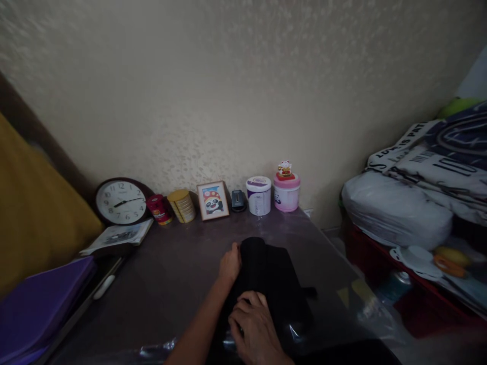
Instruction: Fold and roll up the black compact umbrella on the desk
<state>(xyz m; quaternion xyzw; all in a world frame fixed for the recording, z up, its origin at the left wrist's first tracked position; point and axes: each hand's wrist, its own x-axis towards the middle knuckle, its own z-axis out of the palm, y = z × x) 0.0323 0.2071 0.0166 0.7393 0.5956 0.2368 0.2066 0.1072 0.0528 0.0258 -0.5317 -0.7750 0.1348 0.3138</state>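
Note:
A black soft item [285,284], apparently folded fabric, lies on the dark table in front of me. Its left part forms a thick roll or fold, and a short strap-like piece sticks out on its right. My left hand [230,264] has its fingers curled at the far left edge of that fold. Nearer to me, my right hand [254,322] lies over the close end with bent fingers pressed on the fabric. The fingertips of both hands are partly hidden against the black material, whose exact kind I cannot make out.
Along the wall stand a clock [120,202], a red can [159,210], a yellow-lidded jar [181,206], a framed panda picture [213,201], a white-purple tub [259,196] and a pink tub [286,195] under a cat figurine. Purple folders [45,304] lie left; bagged bedding [399,208] is right.

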